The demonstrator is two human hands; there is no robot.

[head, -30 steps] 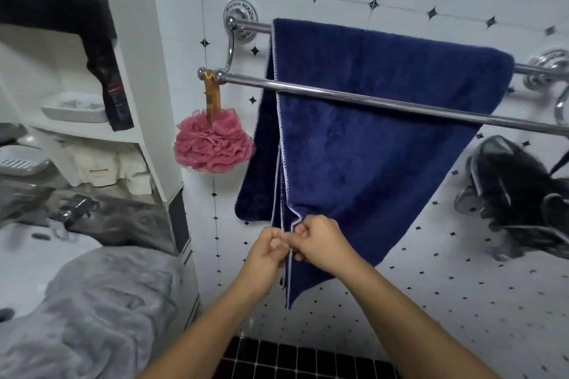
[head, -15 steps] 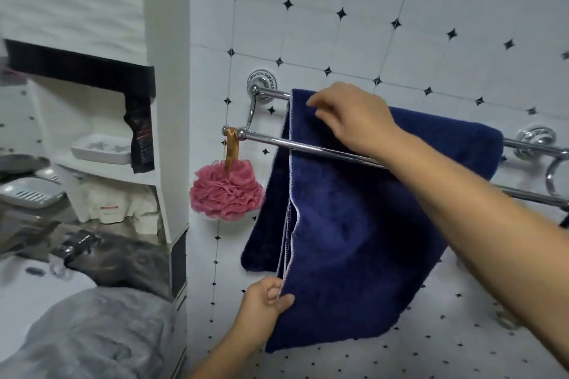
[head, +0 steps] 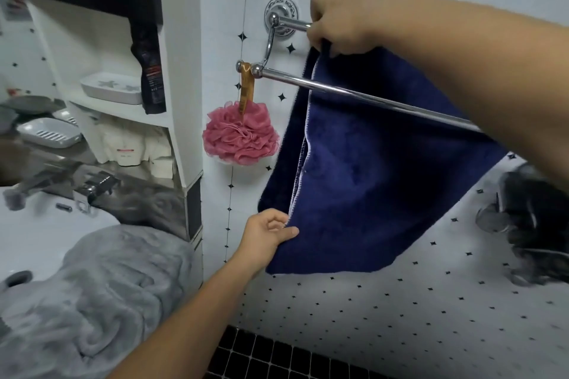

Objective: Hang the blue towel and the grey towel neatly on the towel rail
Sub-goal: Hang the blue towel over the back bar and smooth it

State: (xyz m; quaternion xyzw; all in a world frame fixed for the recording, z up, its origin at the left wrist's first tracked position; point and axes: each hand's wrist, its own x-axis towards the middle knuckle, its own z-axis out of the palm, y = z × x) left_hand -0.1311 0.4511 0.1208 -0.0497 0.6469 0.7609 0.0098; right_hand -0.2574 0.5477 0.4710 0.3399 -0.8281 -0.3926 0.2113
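The blue towel [head: 369,181] hangs over the back bar of the chrome double towel rail [head: 338,90], behind the front bar. My right hand [head: 341,18] grips the towel's top left corner at the back bar, near the wall mount. My left hand [head: 268,232] pinches the towel's lower left edge between thumb and fingers. The grey towel [head: 92,295] lies crumpled on the white basin [head: 40,234] at the lower left, apart from both hands.
A pink bath sponge [head: 241,135] hangs from the front bar's left end. White shelves [head: 123,111] with soap dishes stand at the left, beside a chrome tap [head: 92,191]. A dark object [head: 529,218] hangs on the tiled wall at the right.
My right hand rose from the towel's lower edge to its top, then slid left to the corner by the wall mount. My left hand keeps hold of the lower left edge.
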